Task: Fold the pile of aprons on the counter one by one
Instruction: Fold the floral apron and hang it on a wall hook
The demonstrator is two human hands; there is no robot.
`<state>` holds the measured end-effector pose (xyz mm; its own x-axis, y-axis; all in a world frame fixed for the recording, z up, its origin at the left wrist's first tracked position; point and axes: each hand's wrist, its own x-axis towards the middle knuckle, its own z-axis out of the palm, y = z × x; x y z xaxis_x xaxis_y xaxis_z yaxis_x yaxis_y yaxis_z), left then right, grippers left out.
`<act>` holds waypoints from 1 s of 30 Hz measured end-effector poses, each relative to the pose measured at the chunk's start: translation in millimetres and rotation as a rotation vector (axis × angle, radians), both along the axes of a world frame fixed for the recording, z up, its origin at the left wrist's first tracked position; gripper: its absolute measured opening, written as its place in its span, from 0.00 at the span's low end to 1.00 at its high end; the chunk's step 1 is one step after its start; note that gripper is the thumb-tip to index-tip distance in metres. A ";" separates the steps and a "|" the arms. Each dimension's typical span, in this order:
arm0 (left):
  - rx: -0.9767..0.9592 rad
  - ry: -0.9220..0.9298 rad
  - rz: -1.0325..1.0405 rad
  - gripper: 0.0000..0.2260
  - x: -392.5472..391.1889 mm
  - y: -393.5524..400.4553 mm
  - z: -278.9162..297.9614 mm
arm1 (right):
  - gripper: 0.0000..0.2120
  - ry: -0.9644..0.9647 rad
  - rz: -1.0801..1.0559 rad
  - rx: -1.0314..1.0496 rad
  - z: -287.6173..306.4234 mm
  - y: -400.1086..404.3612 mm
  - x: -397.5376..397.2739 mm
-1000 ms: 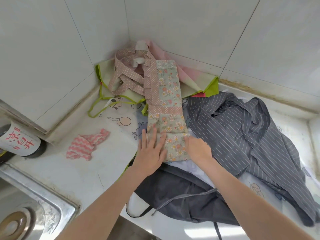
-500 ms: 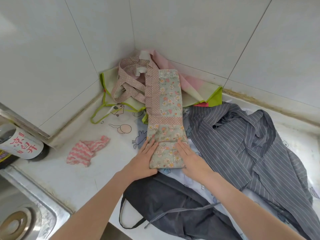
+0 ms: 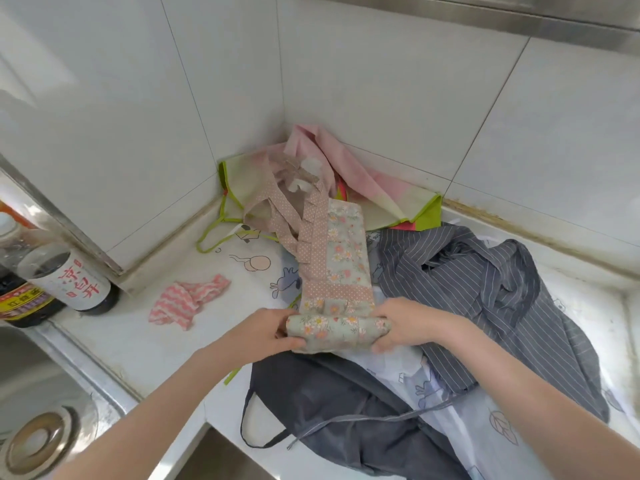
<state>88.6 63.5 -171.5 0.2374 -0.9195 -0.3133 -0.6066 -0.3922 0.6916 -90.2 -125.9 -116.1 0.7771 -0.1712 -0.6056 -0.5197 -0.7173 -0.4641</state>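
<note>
- The flowery apron (image 3: 341, 251) lies on the white counter (image 3: 114, 327) as a long, thin strip that points to the wall corner.
- Its near end is rolled over into a fat little fold, and both hands hold that fold.
- The left hand (image 3: 266, 332) has a grip on the left end of the roll, with its fingers curled round the cloth.
- The right hand (image 3: 408, 322) has a grip on the right end, with its thumb under the roll and its fingers on top.
- The roll sits right between the two hands, just above the dark grey apron (image 3: 343, 410).
- The dotted straps (image 3: 277, 216) of the flowery apron lie in a tangle at the far end.
- A striped grey apron (image 3: 485, 289) lies bunched up to the right, touching the right wrist.
- A pink and green apron (image 3: 374, 188) sits in the corner behind.
- A small pink striped cloth (image 3: 187, 299) lies to the left, well apart from the hands.
- Two bottles (image 3: 65, 282) stand at the left, near the sink (image 3: 52, 410).
</note>
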 end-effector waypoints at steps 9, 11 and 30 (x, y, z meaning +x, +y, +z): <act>0.168 0.238 0.235 0.17 -10.5 -8.0 -31.3 | 0.30 -0.087 -0.558 0.141 -55.5 8.5 2.3; 0.176 0.081 0.263 0.18 -18.6 -14.0 -28.3 | 0.24 -0.101 -0.633 0.148 -62.3 8.9 7.2; 0.085 -0.748 -0.376 0.42 -53.2 -49.2 -63.5 | 0.38 -0.243 -0.250 -0.473 -121.0 30.2 1.8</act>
